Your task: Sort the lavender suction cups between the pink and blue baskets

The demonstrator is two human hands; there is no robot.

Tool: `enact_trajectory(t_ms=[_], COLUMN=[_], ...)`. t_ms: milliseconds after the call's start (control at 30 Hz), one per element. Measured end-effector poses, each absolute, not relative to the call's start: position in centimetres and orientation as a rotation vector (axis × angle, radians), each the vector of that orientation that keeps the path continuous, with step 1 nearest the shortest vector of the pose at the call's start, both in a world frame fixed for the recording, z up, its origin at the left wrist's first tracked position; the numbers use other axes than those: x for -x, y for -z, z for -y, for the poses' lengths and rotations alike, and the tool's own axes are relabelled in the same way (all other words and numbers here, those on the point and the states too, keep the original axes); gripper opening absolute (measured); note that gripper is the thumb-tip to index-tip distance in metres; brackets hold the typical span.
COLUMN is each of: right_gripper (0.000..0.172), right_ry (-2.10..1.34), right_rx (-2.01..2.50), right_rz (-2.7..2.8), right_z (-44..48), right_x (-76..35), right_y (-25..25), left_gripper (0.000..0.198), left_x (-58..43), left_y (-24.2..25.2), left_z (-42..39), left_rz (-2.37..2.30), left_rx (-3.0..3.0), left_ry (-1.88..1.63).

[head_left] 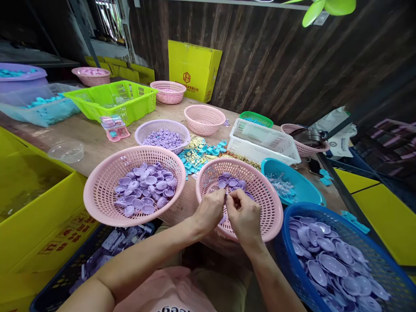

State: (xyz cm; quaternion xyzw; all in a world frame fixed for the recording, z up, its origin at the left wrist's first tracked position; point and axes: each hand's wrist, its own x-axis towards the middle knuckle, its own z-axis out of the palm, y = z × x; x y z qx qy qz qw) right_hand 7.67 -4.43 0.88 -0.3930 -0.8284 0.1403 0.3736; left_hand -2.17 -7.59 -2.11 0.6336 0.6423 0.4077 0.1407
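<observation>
Both hands meet over a pink basket (273, 208) that holds a few purple oval pieces (232, 181). My left hand (211, 209) is closed, its fingertips pinched together at the basket's middle. Touching or nearly touching it, my right hand (244, 213) is curled with thumb and forefinger pinched. Whatever lies between the fingertips is too small and hidden to name. To the left, a larger pink basket (100, 190) carries a heap of purple oval pieces (147, 184). A blue basket (289, 242) at the lower right is full of larger purple oval pieces (331, 264).
Behind the baskets lie turquoise and yellow parts (201, 154), a lilac basket (139, 132), a white basket (263, 147) and a teal tray (312, 193). A green crate (143, 106) stands farther back. Yellow boxes (29, 234) flank the table at left and right.
</observation>
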Motion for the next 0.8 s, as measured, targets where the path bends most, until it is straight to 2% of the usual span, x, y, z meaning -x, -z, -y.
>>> enact_trajectory(t_ms=[100, 233, 300, 367, 467, 567, 667, 800], right_gripper=[0.017, 0.017, 0.014, 0.012, 0.026, 0.021, 0.017, 0.017], right_ry=[-0.409, -0.919, -1.036, -0.871, -0.588, -0.509, -0.501, -0.625], right_rx=[1.001, 0.892, 0.921, 0.999, 0.831, 0.637, 0.674, 0.763], right_rz=[2.092, 2.3, 2.517, 2.805, 3.276, 3.492, 3.468, 3.293], right_z=[4.6, 2.2, 0.2, -1.4, -2.3, -2.2, -2.6, -3.7], right_x=[-7.3, -7.3, -7.5, -7.7, -7.9, -8.2, -8.8, -9.6], right_y=[-1.3, -1.4, -0.5, 1.2, 4.1, 6.1, 6.6, 4.8], left_gripper=[0.015, 0.021, 0.023, 0.024, 0.033, 0.042, 0.039, 0.033], left_x=[2.3, 5.2, 7.9, 10.5, 12.6, 11.8, 9.8, 8.1], left_y=[2.0, 0.9, 0.2, 0.0, 0.7, 1.6, 1.7, 1.3], left_z=[7.9, 8.7, 9.3, 9.9, 10.5, 10.4, 9.7, 8.7], left_rz=[-1.895, -2.038, -2.269, -2.55, -2.801, -2.617, -2.241, -1.865], left_rx=[-1.826, -1.839, -1.723, -1.586, -1.57, -1.732, -1.746, -1.512], left_ry=[-1.164, -1.063, -0.996, -0.933, -0.918, -1.121, -1.335, -1.416])
